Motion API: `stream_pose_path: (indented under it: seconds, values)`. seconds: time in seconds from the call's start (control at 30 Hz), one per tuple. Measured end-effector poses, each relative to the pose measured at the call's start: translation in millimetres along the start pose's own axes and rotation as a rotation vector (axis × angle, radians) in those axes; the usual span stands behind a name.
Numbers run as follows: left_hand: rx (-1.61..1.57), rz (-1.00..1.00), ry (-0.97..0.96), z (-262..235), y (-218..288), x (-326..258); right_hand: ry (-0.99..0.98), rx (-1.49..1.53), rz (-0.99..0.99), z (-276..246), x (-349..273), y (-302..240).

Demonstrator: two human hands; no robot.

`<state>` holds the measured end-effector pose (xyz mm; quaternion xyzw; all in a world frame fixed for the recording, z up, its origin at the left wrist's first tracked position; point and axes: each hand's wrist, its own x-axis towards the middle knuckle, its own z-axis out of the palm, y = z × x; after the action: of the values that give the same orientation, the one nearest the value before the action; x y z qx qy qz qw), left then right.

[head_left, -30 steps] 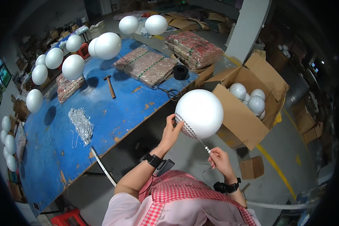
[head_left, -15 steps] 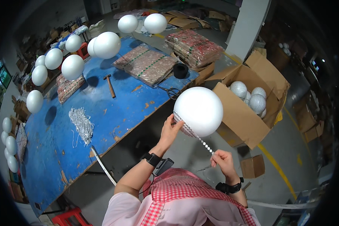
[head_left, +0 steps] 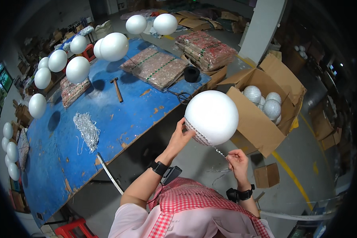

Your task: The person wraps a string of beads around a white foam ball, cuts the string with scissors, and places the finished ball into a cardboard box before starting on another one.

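1. left hand (head_left: 181,137): raised in front of the person, fingers pressed against the lower left side of the white foam ball (head_left: 212,117), grasping it where a band of small mirror tiles is laid on.
2. white foam ball: held up in the air between the blue worktable (head_left: 67,158) and the open cardboard box (head_left: 261,119), level with the table's near edge.
3. right hand (head_left: 237,160): below and to the right of the ball, fingertips pinched on the mirror-tile strip (head_left: 218,150), which runs taut up to the ball's underside.
4. cardboard box: holds several finished mirror balls (head_left: 261,99).
5. worktable: carries a hammer (head_left: 117,89), a heap of silver strip (head_left: 87,131), scissors (head_left: 180,96), a black tape roll (head_left: 192,73) and wrapped flat packs (head_left: 154,67).
6. further plain white balls (head_left: 77,69) stand over the table's far and left sides.
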<state>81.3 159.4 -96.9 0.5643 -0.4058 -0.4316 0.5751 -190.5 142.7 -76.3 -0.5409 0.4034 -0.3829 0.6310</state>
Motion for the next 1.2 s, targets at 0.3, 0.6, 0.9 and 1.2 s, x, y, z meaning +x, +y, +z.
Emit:
stream_pose_path:
  seconds: [0.3, 0.6, 0.9, 1.2]
  values:
    - [0.055, -0.011, 0.055, 3, -15, 6, -0.293, -0.526, -0.012, 22, -18, -41]
    - [-0.168, -0.096, 0.110, 4, -2, 4, -0.251, -0.124, -0.041, 19, 2, -26]
    - [-0.251, -0.071, 0.074, -2, 5, -1, -0.020, -0.310, 0.013, -9, 26, 17]
    - [-0.148, -0.074, 0.107, 2, 2, -2, -0.094, -0.948, 0.204, -79, -11, 97]
